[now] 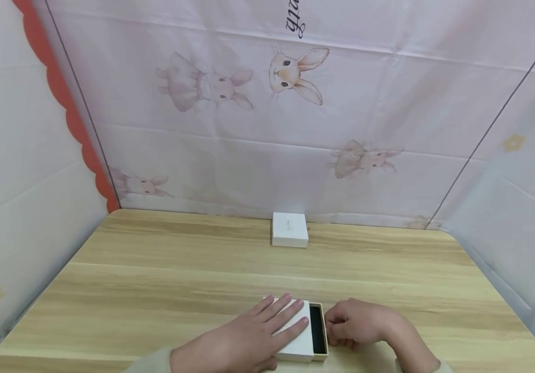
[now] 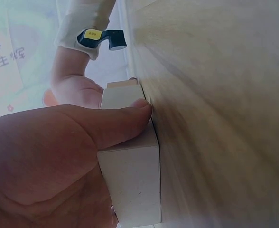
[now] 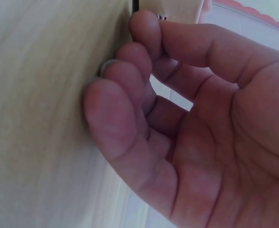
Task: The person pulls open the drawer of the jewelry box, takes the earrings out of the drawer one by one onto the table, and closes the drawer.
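A white drawer-style box [image 1: 299,344] lies flat on the table near its front edge. Its inner drawer [image 1: 318,330] sticks out a little to the right, showing a black interior. My left hand [image 1: 249,339] spreads over the sleeve's top, fingertips near the far edge. In the left wrist view the thumb [image 2: 125,121] presses along the sleeve's side, so the hand holds it. My right hand [image 1: 358,324] is at the drawer's right end, thumb and index finger pinched together there. The right wrist view shows the other fingers [image 3: 108,114] curled; what the pinch holds is mostly hidden.
A second, smaller-looking white box [image 1: 290,229] with faint lettering stands at the table's back edge. The wooden table [image 1: 179,274] is bordered by printed cloth walls [image 1: 249,124] at the back and both sides.
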Motion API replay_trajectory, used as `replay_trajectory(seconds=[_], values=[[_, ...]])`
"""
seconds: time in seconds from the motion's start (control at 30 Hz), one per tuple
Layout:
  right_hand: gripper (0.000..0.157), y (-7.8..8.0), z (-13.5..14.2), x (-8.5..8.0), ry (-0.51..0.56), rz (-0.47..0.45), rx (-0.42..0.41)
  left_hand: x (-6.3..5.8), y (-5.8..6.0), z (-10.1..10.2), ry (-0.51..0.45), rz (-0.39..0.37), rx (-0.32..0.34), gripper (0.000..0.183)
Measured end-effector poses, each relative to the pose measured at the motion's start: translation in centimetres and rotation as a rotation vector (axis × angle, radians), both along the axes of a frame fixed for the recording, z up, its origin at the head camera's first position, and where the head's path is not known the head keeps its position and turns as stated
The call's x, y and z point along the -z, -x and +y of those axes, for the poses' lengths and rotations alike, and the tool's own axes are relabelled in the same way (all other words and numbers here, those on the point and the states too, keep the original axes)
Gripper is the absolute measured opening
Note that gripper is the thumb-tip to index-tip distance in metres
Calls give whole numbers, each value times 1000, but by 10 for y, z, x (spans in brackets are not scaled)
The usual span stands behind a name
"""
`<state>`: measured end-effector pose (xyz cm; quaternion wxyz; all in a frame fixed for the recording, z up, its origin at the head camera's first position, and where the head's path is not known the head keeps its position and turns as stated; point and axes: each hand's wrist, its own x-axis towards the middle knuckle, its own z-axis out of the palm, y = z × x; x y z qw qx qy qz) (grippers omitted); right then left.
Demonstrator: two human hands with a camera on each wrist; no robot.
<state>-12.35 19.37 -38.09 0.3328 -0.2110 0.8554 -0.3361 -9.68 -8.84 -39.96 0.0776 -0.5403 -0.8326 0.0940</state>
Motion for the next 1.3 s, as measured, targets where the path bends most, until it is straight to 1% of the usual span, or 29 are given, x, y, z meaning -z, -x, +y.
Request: replay_trajectory(seconds=[0.33, 0.63, 1.07, 1.2, 1.3], values=[[14, 0, 0, -2, 2, -2, -7, -2, -1, 0, -1, -27, -7, 86], [14, 0, 0, -4, 3, 4, -11, -2, -1, 0, 1, -12, -10, 86], [14, 0, 1, -2, 12, -15, -4, -3, 0, 2, 9, -87, -21, 84], [14, -1, 1, -3, 15, -19, -3, -3, 1, 1, 10, -97, -23, 84], [14, -1, 1, -3, 13, -18, -2, -2, 0, 1, 4, -83, -19, 84]])
